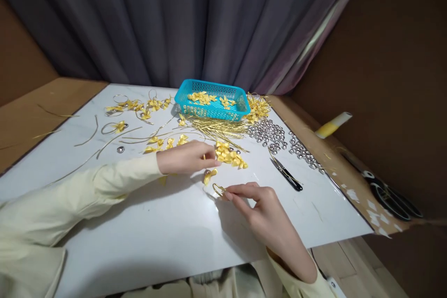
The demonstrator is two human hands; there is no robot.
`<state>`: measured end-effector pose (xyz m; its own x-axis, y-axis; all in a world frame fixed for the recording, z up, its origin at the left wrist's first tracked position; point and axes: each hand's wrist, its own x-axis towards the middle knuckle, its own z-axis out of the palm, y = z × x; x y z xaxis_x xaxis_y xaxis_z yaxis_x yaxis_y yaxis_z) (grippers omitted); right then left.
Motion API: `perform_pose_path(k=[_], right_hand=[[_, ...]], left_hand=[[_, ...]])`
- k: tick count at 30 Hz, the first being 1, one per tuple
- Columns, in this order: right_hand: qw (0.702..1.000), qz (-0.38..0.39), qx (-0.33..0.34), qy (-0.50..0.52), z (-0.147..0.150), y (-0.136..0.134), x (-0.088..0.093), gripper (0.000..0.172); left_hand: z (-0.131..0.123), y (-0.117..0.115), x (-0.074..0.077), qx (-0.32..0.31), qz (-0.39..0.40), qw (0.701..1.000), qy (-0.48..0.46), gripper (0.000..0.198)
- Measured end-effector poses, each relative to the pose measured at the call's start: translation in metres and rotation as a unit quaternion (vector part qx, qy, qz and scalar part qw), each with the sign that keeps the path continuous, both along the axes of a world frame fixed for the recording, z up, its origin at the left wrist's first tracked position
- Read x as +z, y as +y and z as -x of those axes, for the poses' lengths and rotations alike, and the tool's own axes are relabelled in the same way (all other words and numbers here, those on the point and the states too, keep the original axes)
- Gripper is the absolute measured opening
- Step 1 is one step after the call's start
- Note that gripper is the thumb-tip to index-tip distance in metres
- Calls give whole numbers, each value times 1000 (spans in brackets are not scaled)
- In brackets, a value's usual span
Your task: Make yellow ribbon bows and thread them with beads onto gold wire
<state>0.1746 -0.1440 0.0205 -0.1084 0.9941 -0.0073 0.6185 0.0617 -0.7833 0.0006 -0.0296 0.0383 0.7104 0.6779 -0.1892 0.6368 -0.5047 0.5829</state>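
Note:
My right hand [260,205] pinches a gold wire loop [219,190] between thumb and fingertips, low over the white table. Just beyond the loop is a yellow bow [209,176] with a silver bead beside it. My left hand [188,157] reaches across from the left, its fingers curled and close together at the left edge of a pile of yellow bows [230,155]; whether it grips one I cannot make out. Several more yellow bows [155,141] lie behind my left wrist. Gold wires [216,128] are bundled in front of the basket.
A blue basket [213,114] holding yellow bows stands at the back. Silver beads [268,134] spread to the right, near small black-handled scissors [287,174]. Larger black scissors [389,195] and a yellow-white tube [333,125] lie at far right. Looped wires with bows [132,105] are at back left.

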Motion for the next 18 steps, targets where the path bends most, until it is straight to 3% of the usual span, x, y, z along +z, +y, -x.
perform_pose_path(k=[4,7,11,18], right_hand=[[998,47,7,49,-8,1,6,23],[993,83,4,83,-12,2,7,20],[990,105,8,98,-20,3,8,20],[976,114,44,178,-31,4,6,15]], left_hand=[[-18,8,-8,-48,-8,994,96,29],[-25,9,-12,-77,-7,993,89,20],[-21,9,-5,-101,10,993,56,21],[-5,-10,7,8,168,977,-129,23]])
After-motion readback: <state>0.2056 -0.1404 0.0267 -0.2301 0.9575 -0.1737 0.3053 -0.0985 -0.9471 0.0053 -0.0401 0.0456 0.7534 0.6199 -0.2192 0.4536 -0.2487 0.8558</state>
